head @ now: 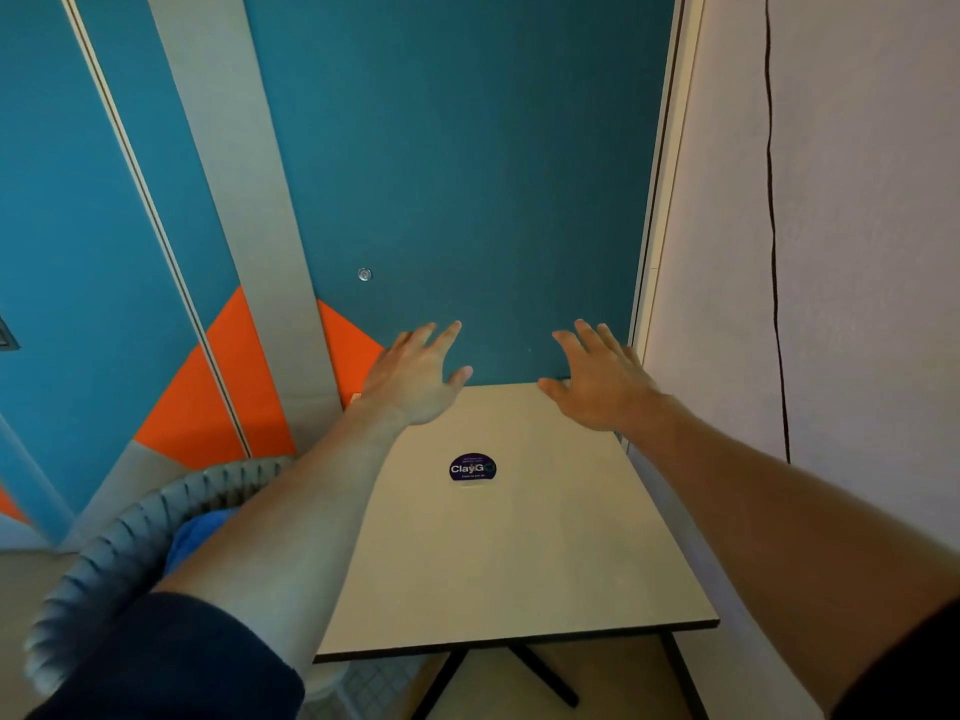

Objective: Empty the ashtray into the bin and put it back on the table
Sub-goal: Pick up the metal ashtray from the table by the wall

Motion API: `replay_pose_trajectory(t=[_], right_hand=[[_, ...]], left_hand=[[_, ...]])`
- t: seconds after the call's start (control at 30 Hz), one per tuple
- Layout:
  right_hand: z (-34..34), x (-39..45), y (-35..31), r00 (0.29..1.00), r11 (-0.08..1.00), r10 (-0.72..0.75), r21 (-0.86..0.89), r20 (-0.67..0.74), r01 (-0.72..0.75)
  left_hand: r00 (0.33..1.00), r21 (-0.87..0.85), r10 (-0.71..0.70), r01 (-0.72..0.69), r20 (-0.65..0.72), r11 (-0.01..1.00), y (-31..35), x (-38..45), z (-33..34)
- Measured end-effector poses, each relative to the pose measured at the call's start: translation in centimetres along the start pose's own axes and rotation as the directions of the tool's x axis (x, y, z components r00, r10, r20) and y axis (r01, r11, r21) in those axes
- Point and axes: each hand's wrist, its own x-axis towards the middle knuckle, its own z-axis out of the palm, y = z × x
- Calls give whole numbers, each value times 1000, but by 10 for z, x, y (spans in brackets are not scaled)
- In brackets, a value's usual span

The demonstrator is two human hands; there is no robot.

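Head view: the fingers (441,335) of the left hand (415,379) and those of the right hand (597,376) are spread wide, holding nothing, above the far edge of the tabletop (519,553). Only a round sticker (472,467) lies there. No ashtray or bin shows, so the likely risk is reaching blindly or searching the wrong side.

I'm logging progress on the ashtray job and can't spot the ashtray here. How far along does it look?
Nothing can be confirmed as done: no ashtray or bin shows in this view. The table carries only a round sticker. In hand: nothing; the left hand and right hand are open and spread above the far edge. Whether the ashtray was emptied can't be told; it is not back on the table.
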Motion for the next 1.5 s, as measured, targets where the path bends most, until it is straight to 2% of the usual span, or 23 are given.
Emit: replay_pose_trajectory(t=[0.23, 0.67, 0.97, 1.2, 1.5], right_hand=[[51, 41, 5, 997, 999, 33, -24, 63, -32], [146, 139, 4, 980, 984, 177, -43, 91, -174], [196, 180, 21, 970, 975, 221, -62, 105, -215], [236, 224, 53, 955, 974, 227, -62, 192, -219], [307, 308, 138, 937, 986, 169, -45, 305, -163]], left_hand=[[997, -24, -6, 8, 78, 1000, -27, 37, 59], [974, -80, 119, -105, 191, 991, -91, 130, 157], [956, -94, 166, -147, 243, 985, -107, 179, 213], [937, -84, 156, -137, 312, 987, -101, 221, 268], [908, -46, 98, -87, 407, 995, -75, 302, 369]])
